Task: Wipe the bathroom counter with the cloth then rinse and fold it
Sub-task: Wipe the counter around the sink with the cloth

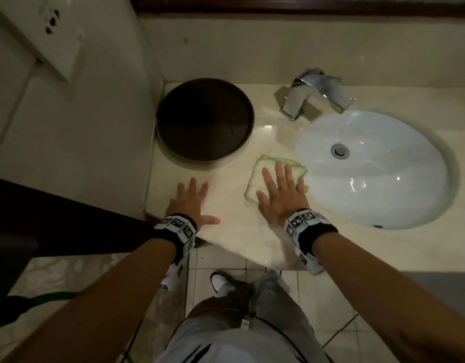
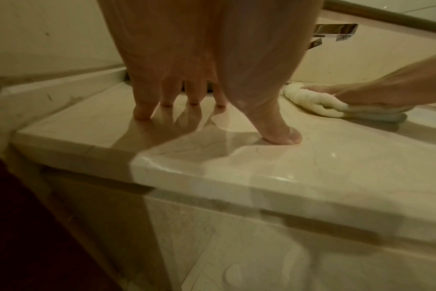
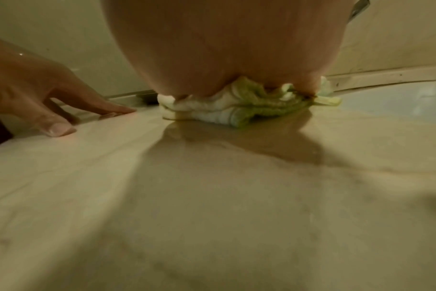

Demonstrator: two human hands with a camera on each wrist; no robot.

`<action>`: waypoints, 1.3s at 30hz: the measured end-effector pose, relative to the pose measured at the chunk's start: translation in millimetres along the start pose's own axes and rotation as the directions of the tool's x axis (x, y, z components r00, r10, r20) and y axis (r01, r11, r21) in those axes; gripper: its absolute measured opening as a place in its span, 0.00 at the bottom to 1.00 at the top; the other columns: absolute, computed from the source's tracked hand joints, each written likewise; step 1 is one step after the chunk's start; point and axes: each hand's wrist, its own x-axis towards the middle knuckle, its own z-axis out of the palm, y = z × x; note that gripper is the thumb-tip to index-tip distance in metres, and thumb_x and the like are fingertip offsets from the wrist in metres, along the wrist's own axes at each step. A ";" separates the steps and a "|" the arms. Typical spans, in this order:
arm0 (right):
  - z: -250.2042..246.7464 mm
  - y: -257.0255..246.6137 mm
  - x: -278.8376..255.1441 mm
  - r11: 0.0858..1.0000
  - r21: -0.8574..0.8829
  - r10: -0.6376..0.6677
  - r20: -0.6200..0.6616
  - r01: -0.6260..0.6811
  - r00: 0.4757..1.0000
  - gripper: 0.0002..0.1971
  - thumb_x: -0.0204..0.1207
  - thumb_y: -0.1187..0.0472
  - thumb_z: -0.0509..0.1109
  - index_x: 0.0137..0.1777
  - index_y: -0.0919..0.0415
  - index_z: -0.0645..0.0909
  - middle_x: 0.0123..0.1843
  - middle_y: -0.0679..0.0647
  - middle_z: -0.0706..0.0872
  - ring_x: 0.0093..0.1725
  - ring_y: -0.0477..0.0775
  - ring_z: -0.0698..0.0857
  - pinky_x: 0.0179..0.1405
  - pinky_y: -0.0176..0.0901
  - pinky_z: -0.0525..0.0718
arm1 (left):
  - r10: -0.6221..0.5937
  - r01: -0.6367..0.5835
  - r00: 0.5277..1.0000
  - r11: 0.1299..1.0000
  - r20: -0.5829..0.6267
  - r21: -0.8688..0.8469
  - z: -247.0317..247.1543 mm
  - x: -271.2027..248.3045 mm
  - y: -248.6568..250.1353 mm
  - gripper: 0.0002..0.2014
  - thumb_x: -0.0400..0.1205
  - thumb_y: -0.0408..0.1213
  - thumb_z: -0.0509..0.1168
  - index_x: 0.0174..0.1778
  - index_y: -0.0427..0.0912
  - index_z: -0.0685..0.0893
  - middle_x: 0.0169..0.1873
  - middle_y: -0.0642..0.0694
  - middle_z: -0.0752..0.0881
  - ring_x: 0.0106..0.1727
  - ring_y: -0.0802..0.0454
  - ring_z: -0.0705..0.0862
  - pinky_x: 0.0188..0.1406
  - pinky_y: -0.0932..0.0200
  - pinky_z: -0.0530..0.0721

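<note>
A folded white cloth with a green hem lies on the beige marble counter, just left of the sink. My right hand presses flat on the cloth, fingers straight and spread. The right wrist view shows the cloth bunched in folds under the palm. My left hand rests flat on the bare counter near its front left corner, fingers spread; its fingertips touch the marble. The left wrist view catches the cloth under the right hand.
A white oval basin with a metal drain sits to the right of the cloth. A chrome tap stands behind it. A dark round tray fills the back left corner. A wall socket plate hangs on the left wall.
</note>
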 end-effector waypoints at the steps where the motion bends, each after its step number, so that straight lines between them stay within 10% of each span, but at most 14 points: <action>1: 2.2 -1.5 -4.4 1.000 0.004 0.004 -0.001 -0.004 1.000 0.34 0.82 0.36 0.36 0.85 0.46 0.34 0.86 0.55 0.33 0.84 0.60 0.32 0.81 0.69 0.40 | 0.001 -0.001 1.000 1.000 -0.001 0.000 0.7 0.2 0.3 0.54 0.73 0.65 0.68 0.84 0.57 0.38 0.83 0.48 0.32 0.84 0.38 0.36 0.81 0.35 0.52; 9: 46.5 -35.0 -82.1 0.994 -0.007 -0.112 -0.013 0.112 0.994 0.34 0.81 0.37 0.33 0.85 0.49 0.32 0.85 0.60 0.29 0.82 0.63 0.26 0.79 0.72 0.35 | -0.001 0.001 1.000 1.000 -0.012 0.011 1.4 1.9 0.9 0.55 0.72 0.65 0.69 0.84 0.56 0.38 0.83 0.48 0.33 0.84 0.38 0.37 0.80 0.34 0.54; 27: 64.2 6.8 -126.8 0.974 -0.120 -0.201 -0.053 0.193 0.978 0.35 0.83 0.39 0.46 0.84 0.61 0.59 0.85 0.65 0.56 0.85 0.66 0.53 0.77 0.70 0.50 | 0.006 -0.006 1.000 1.000 0.002 0.019 1.7 1.1 0.3 0.55 0.72 0.66 0.69 0.84 0.55 0.37 0.83 0.47 0.32 0.84 0.37 0.37 0.80 0.33 0.56; 39: 68.9 -41.4 -103.6 0.994 -0.014 -0.113 -0.092 0.113 0.989 0.36 0.83 0.43 0.41 0.85 0.65 0.45 0.84 0.72 0.40 0.84 0.72 0.38 0.79 0.73 0.46 | 0.003 -0.003 1.000 0.999 0.000 0.036 0.9 2.1 1.5 0.55 0.72 0.66 0.68 0.84 0.55 0.37 0.83 0.46 0.33 0.84 0.36 0.37 0.80 0.33 0.56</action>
